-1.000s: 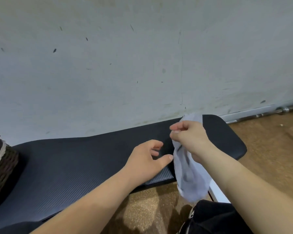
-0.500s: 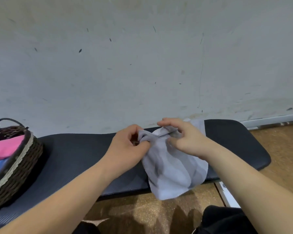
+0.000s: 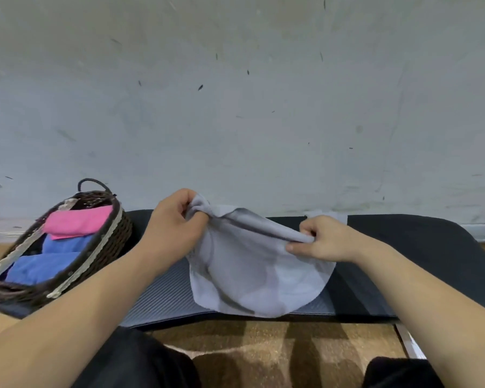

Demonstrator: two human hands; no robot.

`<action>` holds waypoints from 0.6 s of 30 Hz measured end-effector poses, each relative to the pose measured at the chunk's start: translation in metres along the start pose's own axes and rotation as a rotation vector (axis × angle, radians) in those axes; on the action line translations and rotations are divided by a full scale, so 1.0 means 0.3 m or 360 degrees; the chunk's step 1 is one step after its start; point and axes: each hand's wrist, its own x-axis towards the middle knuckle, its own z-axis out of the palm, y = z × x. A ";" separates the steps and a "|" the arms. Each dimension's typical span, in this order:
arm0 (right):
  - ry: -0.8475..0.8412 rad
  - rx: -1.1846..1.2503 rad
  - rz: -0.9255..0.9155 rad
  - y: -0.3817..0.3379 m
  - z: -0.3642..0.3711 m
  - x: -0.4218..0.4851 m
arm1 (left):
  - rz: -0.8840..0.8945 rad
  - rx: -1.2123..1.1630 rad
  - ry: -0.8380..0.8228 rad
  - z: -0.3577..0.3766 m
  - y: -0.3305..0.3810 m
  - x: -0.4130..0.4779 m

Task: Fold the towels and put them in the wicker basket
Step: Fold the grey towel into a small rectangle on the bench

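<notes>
— Fingers: what are they doing, left to right?

— Both sets are pinching the pale grey cloth towel [image 3: 259, 273]. The left hand [image 3: 174, 233] is curling its fingers [image 3: 192, 217] tight around one bunched corner, raised a little above the mat. The right hand [image 3: 324, 242] is nipping the top edge between thumb and fingertips [image 3: 305, 233], lower and to the right. The cloth is stretching between them and sagging down in a rounded drape.

— Where is that towel sitting?

— Its lower part is lying on the dark ribbed foam mat [image 3: 163, 298], with the hem reaching close to the mat's near edge.

— Any writing, labels, brands?

— Nothing I can read anywhere.

— And the basket?

— At far left, the dark brown woven wicker basket [image 3: 118, 233] with pale trim is resting on the mat's left end, tilting toward the camera. A folded pink towel [image 3: 79, 222] is lying in it over folded blue towels [image 3: 42, 264].

— The room?

— A scuffed pale grey wall [image 3: 235, 107] is rising right behind the mat; brown speckled floor [image 3: 263, 348] is showing in front, between the person's dark-clothed knees.

— Room to move?

— Bare mat is lying between basket and towel, and more is stretching out to the right of the right hand.
</notes>
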 end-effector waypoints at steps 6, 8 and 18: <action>0.0148 -0.0205 -0.0032 -0.008 -0.056 -0.062 | -0.0141 -0.0014 0.0162 -0.085 -0.072 -0.004; 0.0228 -0.0137 -0.0125 -0.045 -0.083 -0.118 | -0.0169 -0.0029 0.0159 -0.093 -0.080 -0.012; 0.0662 -0.0218 0.0089 -0.137 -0.136 -0.269 | -0.0323 0.0049 0.0208 -0.092 -0.107 -0.003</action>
